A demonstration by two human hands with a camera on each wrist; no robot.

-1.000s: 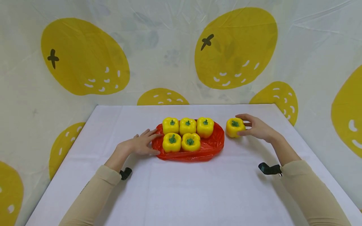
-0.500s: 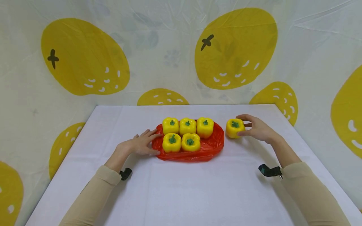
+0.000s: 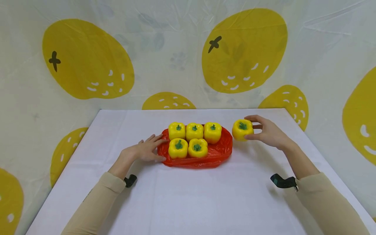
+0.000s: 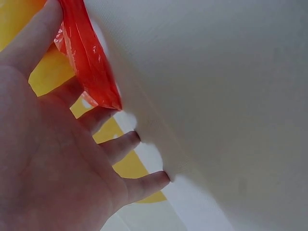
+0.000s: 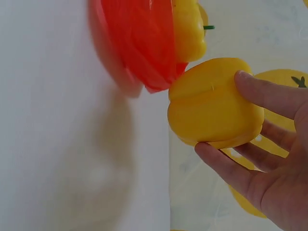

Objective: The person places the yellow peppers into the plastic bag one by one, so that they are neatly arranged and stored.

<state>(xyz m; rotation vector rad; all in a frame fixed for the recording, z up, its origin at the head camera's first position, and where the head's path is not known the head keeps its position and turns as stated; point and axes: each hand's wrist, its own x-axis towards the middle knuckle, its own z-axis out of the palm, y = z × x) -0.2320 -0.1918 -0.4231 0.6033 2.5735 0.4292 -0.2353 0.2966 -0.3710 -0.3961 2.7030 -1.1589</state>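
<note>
My right hand (image 3: 270, 133) holds a yellow bell pepper (image 3: 242, 130) with a green stem, thumb on one side and fingers on the other. In the right wrist view this pepper (image 5: 214, 103) is off the table, beside the red plastic. My left hand (image 3: 147, 149) lies with fingers spread at the left end of a red plastic bag (image 3: 218, 151), which is opened out like a shallow tray. In the left wrist view, the thumb and nearest fingers touch the red plastic (image 4: 89, 57). Several yellow bell peppers (image 3: 194, 131) sit in the bag in two rows, stems up.
A white cloth covers the table (image 3: 188, 199). Behind it hangs a pale curtain (image 3: 173, 42) printed with large yellow fruit. The bag's front right part shows bare red plastic. A small black device (image 3: 283, 181) is strapped to each wrist.
My right hand has lifted the bell pepper off the table and shifted it slightly left, toward the bag. The left hand and the peppers in the bag have stayed in place.
</note>
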